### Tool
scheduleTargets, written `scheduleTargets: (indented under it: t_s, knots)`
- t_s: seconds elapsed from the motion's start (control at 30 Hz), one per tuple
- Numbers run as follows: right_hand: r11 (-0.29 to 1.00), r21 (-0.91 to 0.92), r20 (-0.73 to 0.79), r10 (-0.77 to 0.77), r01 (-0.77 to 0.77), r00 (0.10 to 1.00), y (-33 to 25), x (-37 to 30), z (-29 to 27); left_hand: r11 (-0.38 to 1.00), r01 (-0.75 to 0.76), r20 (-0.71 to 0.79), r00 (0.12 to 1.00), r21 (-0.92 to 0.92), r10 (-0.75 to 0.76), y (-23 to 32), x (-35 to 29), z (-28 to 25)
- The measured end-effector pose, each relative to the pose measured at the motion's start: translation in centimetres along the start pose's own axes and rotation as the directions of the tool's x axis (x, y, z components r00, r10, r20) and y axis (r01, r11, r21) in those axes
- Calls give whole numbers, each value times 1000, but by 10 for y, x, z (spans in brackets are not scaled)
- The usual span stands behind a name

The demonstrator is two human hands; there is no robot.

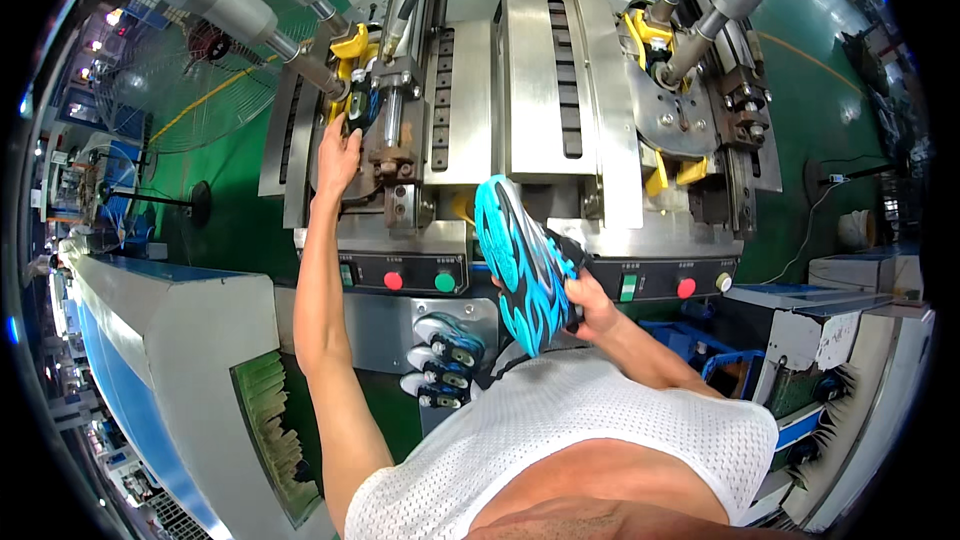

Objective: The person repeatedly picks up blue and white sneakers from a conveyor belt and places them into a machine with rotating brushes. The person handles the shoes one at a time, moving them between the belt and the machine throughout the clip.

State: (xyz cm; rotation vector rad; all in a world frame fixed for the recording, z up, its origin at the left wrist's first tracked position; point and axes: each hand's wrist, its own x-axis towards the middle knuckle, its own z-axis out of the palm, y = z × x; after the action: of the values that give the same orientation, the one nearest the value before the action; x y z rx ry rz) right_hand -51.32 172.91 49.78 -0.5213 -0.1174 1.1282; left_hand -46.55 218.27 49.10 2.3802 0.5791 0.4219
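Observation:
My right hand [594, 306] grips a sneaker [515, 265] in front of my chest, its turquoise sole with dark and grey streaks turned to the left. Out ahead on the left, my left arm stretches to the left station of a metal press. There my left hand [340, 156] has its fingers on the near end of a dark shoe [360, 103]. That shoe sits under a yellow clamp pad [350, 43], beside a metal cylinder. The fingertips are partly hidden against it.
Control panels with red buttons [393, 281] and green buttons [445, 282] run along the press front. Several shoes [443, 360] lie on a grey metal plate [385, 320] below. The right station [660, 125] has yellow pads. White-and-blue machines [175, 340] flank me; a fan [207, 45] stands far left.

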Motion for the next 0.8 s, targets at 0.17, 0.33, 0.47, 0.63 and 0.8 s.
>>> scheduleTargets:
  t_s: [0.17, 0.33, 0.47, 0.63, 0.8]
  knots:
    - [996, -89, -146, 13, -27, 989, -4, -14, 7, 953, -164, -149, 967, 255, 206, -75, 63, 56]
    - [986, -154, -248, -97, 60, 964, -10, -16, 23, 951, -87, -138, 981, 297, 133, -79, 101, 96]
    - [983, -178, -281, -84, 34, 956, -14, -6, 33, 964, 34, -112, 994, 262, -5, -79, 126, 73]
    - [965, -262, -308, -110, 26, 945, -11, 29, 51, 976, 152, -74, 987, 158, -141, -14, 88, -2]
    - [907, -418, -253, -168, 49, 953, -11, 97, 92, 982, -30, -318, 948, -188, -32, 31, -57, -68]
